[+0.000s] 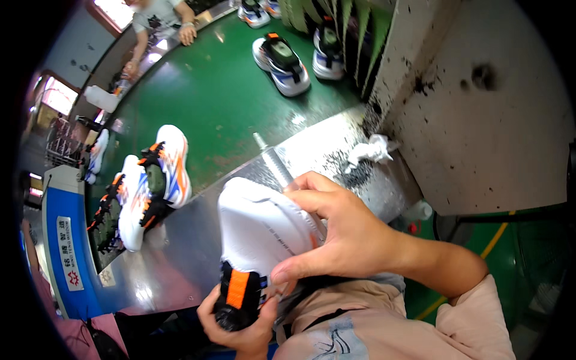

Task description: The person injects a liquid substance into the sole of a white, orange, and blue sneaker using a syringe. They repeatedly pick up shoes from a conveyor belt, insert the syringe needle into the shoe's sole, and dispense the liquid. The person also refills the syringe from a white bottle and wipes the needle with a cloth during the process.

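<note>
Close in front of me a white sneaker [249, 219] with black and orange parts is held up between both hands. My left hand [243, 339] is closed round its lower black end, next to the orange tab. My right hand [339, 225] grips the side of the sneaker, thumb low and fingers at the upper edge. A clear syringe-like tube [275, 163] with a pale ribbed tip sticks out beyond the right fingers. Whether those fingers also hold it, I cannot tell. Metal edging [198, 240] of the worktable lies beneath.
More sneakers [171, 168] stand at the left, and others [285, 66] at the far side on the green surface [204, 90]. Crumpled white tissue [372, 150] lies by a stained pale panel [480, 114]. Green strips [375, 36] hang at the back. Another person [162, 24] works across the table.
</note>
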`<state>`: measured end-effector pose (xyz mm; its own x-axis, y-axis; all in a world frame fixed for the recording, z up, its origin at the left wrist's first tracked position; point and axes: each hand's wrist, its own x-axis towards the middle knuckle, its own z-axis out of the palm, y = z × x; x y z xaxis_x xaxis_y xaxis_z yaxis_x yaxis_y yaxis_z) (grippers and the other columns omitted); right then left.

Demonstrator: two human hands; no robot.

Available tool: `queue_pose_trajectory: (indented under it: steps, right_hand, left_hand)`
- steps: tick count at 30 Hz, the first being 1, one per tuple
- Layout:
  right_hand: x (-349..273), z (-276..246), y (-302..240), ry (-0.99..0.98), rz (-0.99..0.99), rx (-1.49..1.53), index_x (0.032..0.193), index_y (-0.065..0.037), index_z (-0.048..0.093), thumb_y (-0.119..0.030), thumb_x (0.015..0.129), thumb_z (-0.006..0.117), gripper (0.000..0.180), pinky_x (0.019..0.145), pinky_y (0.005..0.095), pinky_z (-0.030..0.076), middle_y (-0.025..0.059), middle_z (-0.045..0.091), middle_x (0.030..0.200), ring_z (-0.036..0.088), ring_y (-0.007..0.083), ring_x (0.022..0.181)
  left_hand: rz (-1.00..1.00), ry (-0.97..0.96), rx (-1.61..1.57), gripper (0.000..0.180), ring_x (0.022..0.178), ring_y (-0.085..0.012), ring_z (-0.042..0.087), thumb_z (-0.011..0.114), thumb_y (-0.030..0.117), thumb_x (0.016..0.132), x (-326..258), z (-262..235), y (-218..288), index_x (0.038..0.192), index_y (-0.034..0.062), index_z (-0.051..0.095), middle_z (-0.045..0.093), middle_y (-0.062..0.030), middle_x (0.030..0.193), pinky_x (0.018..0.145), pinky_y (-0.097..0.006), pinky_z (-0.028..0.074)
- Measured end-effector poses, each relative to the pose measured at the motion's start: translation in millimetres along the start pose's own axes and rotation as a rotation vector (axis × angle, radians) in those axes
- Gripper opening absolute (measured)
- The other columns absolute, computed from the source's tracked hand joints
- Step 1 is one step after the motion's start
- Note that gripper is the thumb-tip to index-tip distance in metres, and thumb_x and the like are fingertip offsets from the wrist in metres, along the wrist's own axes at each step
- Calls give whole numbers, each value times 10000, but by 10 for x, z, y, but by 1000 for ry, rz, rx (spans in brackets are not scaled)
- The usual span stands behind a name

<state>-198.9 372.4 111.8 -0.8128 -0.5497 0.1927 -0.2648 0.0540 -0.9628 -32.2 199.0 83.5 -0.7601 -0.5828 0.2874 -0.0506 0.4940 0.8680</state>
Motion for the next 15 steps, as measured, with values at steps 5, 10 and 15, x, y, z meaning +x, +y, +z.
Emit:
queue_pose_trajectory:
  steps: [5,10,15]
  right_hand:
    - [208,-36,-10,27,-1,-229,1083,-16,675,-462,607,866,679,774,364,493,134,517,1003,563,280,914]
    - [177,40,-60,74,-63,-291,1041,-36,699,-458,622,850,614,766,378,502,137,529,1031,568,294,955]
    - [175,143,-211,112,-154,-386,995,-60,716,-443,622,838,548,726,395,520,141,541,1037,565,300,983]
  left_hand:
    - [65,-163,-96,855,1055,-233,587,825,501,693,99,45,-20,1223,-58,455,580,-184,1156,922,-362,469]
    - [81,-233,-246,965,1370,-284,376,705,559,771,878,-93,528,1398,-90,363,414,-200,1447,1119,-414,281]
    - [193,-635,-256,676,1382,-289,375,617,78,721,1346,77,997,1351,-106,453,421,-246,1442,1136,-378,267]
